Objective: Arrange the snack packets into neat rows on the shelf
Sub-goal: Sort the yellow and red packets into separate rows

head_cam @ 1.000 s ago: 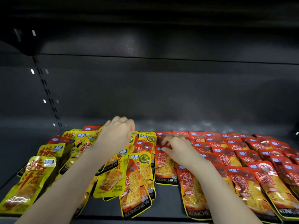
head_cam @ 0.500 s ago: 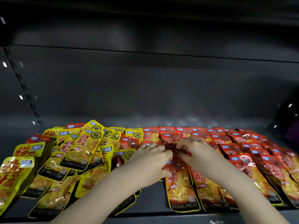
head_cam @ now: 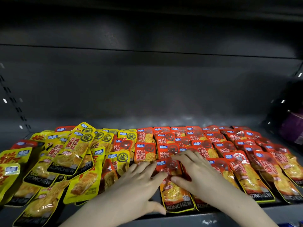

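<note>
- Fingers [head_cam: 141, 167] of the left hand [head_cam: 137, 184] are stretched straight and spread, lying flat just left of the front red packet [head_cam: 176, 192]. One fingertip touches that packet's left edge near its middle, and the thumb rests by its lower left corner. Nothing is gripped.
- Fingers [head_cam: 186, 157] of the right hand [head_cam: 201, 176] reach leftward across the upper end of the front red packet. They are extended and pressed down rather than curled. The thumb lies on the packet's middle, pointing towards the left hand's fingertip.
- Between the two hands, the front red packet lies flat and lengthwise, its "KONCHEW" end nearest the viewer and its top end partly under the right fingers.
- Behind and to the right of the front red packet, the other red packets [head_cam: 213, 141] lie in overlapping rows, mostly aligned the same way as it.
- To the left of the front red packet, the yellow packets [head_cam: 72, 154] sit in a loose heap, tilted at differing angles and overlapping; a few red ones show among them.
- Just in front of the front red packet runs the grey lip of the shelf [head_cam: 213, 217].
- Far to the right of the front red packet, past the last row, stands a dark purple object [head_cam: 293, 128], too blurred to identify.
</note>
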{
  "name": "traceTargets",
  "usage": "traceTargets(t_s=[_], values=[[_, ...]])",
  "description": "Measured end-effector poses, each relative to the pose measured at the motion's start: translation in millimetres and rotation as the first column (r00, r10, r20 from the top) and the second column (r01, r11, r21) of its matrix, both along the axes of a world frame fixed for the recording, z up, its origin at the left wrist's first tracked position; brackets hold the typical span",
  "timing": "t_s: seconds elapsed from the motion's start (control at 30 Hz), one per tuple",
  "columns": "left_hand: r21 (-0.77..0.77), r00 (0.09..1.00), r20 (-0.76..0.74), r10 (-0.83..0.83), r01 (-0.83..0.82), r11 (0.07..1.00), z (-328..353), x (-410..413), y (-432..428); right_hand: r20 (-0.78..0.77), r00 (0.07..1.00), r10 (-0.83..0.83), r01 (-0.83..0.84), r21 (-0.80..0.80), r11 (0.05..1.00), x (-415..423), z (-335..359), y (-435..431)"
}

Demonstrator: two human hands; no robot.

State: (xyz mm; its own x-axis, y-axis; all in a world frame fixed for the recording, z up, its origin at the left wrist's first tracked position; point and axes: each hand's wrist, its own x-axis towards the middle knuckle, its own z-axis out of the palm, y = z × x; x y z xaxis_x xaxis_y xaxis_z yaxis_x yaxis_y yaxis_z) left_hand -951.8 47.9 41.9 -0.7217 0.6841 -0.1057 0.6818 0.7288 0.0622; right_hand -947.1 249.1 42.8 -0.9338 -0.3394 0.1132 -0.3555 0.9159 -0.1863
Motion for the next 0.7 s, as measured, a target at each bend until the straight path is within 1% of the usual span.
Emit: traceTargets(t_s=[0.13,0.3,0.4,0.5,0.63,0.7], values=[[0.033,0.999,-0.038,-0.010,0.012,0.999,0.2,-3.5,7.3,-0.039,0.999,-0.035,0.035,0.000,0.999,-0.2,-4.2,4.3],[0.045,1.000,-0.007,-0.006,0.006,0.999,1.0,-9.0,12.3,-0.053,0.995,-0.079,0.081,0.034,0.996,3.4,-6.7,6.5],[0.043,1.000,0.025,0.002,-0.003,0.999,4.4,-9.1,11.3,-0.055,0.995,-0.081,0.082,0.017,0.996,3.3,-6.2,5.1],[0.062,0.998,0.042,0.048,-0.051,0.997,9.1,-12.6,3.9,-0.097,0.992,-0.085,0.084,-0.015,0.996,-0.2,-0.3,0.8],[0.064,0.987,-0.072,0.142,-0.137,0.988,14.8,-26.2,-16.3,-0.128,0.991,-0.048,0.043,-0.041,0.998,-13.5,13.2,-14.1],[0.023,0.980,-0.069,0.187,-0.186,0.982,15.0,-31.1,-22.3,-0.108,0.994,-0.003,0.002,-0.004,1.000,-24.6,18.1,-26.0]])
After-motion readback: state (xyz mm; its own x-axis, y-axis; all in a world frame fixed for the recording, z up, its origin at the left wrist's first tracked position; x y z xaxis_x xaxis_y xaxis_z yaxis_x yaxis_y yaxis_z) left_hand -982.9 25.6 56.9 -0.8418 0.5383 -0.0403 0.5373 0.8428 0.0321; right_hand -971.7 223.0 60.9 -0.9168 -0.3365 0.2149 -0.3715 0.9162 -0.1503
